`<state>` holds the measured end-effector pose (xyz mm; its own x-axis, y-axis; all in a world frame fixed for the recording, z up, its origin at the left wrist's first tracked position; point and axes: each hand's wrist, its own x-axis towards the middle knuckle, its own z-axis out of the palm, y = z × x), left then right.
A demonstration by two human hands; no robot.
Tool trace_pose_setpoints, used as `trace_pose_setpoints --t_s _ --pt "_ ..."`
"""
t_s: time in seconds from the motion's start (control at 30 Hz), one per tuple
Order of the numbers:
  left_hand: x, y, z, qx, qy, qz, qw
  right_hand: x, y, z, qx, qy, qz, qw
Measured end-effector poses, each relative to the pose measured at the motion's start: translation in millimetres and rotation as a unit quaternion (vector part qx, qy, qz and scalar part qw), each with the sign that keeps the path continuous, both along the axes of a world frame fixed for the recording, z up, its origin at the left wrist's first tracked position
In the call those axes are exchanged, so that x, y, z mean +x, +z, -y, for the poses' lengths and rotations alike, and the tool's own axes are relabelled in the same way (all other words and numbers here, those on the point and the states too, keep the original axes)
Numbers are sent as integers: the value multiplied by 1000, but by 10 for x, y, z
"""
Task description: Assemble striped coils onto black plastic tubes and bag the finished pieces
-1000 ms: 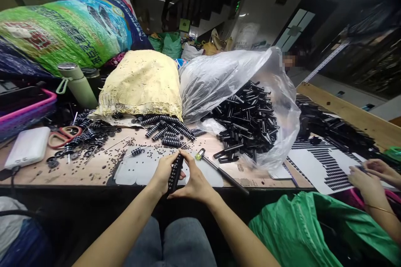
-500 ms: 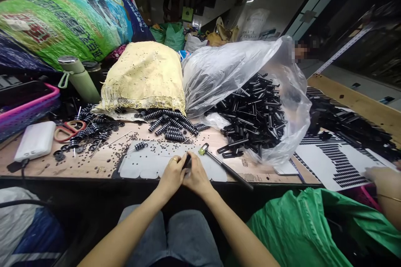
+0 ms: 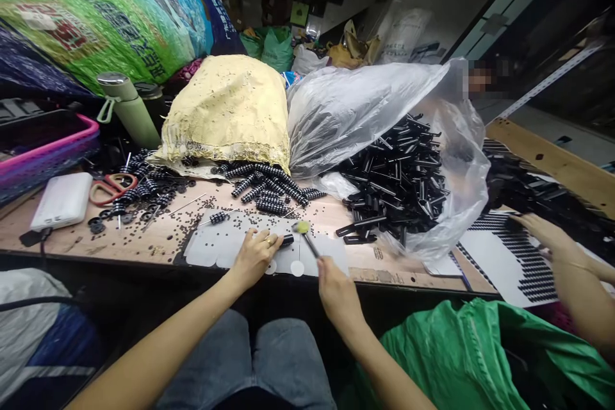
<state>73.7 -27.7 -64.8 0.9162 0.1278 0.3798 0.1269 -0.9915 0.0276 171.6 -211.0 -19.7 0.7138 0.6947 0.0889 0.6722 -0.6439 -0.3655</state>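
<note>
Our right hand point(image 3: 336, 285) has let go of the black strip point(image 3: 284, 240) and now grips the small hammer point(image 3: 304, 233), head raised just above the strip. Our left hand point(image 3: 254, 255) pins the strip flat on the white sheet point(image 3: 216, 250), so we are hammering now. Scissors point(image 3: 109, 188) lie well left of the sheet.

Printing is showing on the big green and blue sack point(image 3: 110, 13) lying at ten o'clock, with red characters on a pale patch, but it is blurring too much to read. Nothing else is carrying legible text.
</note>
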Motion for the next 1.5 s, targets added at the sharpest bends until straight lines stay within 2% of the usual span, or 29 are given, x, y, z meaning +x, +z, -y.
trace_pose_setpoints --t_s 0.07,0.1,0.2,0.27,0.33,0.4,0.43,0.5,0.6,0.67,0.73,0.77,0.8,0.87,0.9,0.93,0.97,1.0,1.07,1.13,1.17,1.23,1.3,1.37,1.5 --pt "30 -23 74 1 14 -9 1000 -59 60 -39 -46 4 0 999" --pt "51 -40 128 0 20 -13 1000 -80 103 -55 -41 2 -2 999" --pt "105 -107 313 -12 24 -21 999 -182 223 -125 69 13 1 998" --pt "116 -160 400 -23 19 -30 999 -288 236 -202 98 57 8 994" --pt "118 -208 435 -31 11 -33 999 -387 191 -281 38 111 12 993" --pt "148 -231 436 -45 -1 -24 999 -443 134 -334 -41 136 14 990" --pt "182 -226 430 -63 -2 -13 998 -449 118 -345 -56 132 12 990" --pt "274 -171 401 -111 24 12 993 -414 123 -340 -33 108 7 994" --pt "276 30 219 -156 111 50 980 -253 175 -286 24 49 5 999" --pt "-23 219 -37 -153 175 76 970 -90 173 -221 20 13 8 1000" --pt "-632 427 -364 -132 263 110 949 91 112 -126 -3 -13 12 1000" --pt "-1013 535 -533 -94 349 141 922 179 62 -69 -16 -24 15 999" --pt "-1403 644 -692 -53 441 163 881 261 3 -9 -31 -34 18 999" --pt "-2056 850 -956 -1 616 175 768 407 -119 105 -60 -50 33 996" --pt "-2254 936 -1051 3 669 167 725 470 -175 152 -73 -54 48 995" --pt "-2337 1001 -1123 8 696 163 699 529 -225 188 -81 -53 69 993" --pt "-2303 1040 -1175 2 703 161 693 583 -268 213 -85 -47 98 990" --pt "-2158 1048 -1215 -16 689 157 707 634 -304 227 -85 -37 131 987" --pt "-1624 979 -1286 -86 611 128 777 720 -364 233 -82 -12 199 976" --pt "-947 832 -1368 -186 492 36 850 779 -415 224 -79 5 244 967" --pt "-620 749 -1417 -211 459 -10 863 796 -439 219 -74 7 256 964" --pt "-73 598 -1527 -220 426 -32 877 804 -487 213 -55 6 268 962" --pt "304 501 -1650 -219 418 -36 881 789 -534 212 -35 -5 276 961" --pt "553 469 -1772 -219 412 -43 883 770 -583 213 -16 -22 278 960" --pt "954 528 -1888 -208 366 -58 905 774 -685 213 11 -53 270 961"
